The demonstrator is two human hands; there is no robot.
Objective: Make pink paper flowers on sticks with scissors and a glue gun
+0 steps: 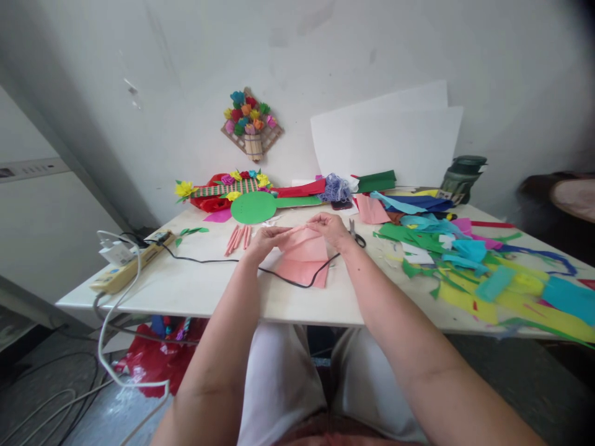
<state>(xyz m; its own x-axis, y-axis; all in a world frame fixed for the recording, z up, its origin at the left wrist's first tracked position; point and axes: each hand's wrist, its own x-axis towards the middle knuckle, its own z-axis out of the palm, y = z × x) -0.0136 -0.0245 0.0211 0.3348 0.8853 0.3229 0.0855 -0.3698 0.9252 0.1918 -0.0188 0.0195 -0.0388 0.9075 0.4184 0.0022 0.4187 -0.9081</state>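
A pink sheet of crepe paper (304, 248) hangs between my two hands over the table, its lower part near the tabletop. My left hand (268, 240) pinches its upper left edge. My right hand (329, 228) pinches the top edge on the right, with the fingertips close together. Several rolled pink paper sticks (238, 239) lie just left of my left hand. A pair of scissors (356, 234) with dark handles rests beside my right wrist. A black cable (204, 261) runs across the table and passes in front of the pink paper.
A power strip (132, 260) with chargers lies at the left edge. Coloured paper scraps (488, 272) spread over the right side. Behind are a green paper disc (253, 207), purple yarn (338, 188) and a dark bottle (462, 176). A flower decoration (253, 124) is on the wall.
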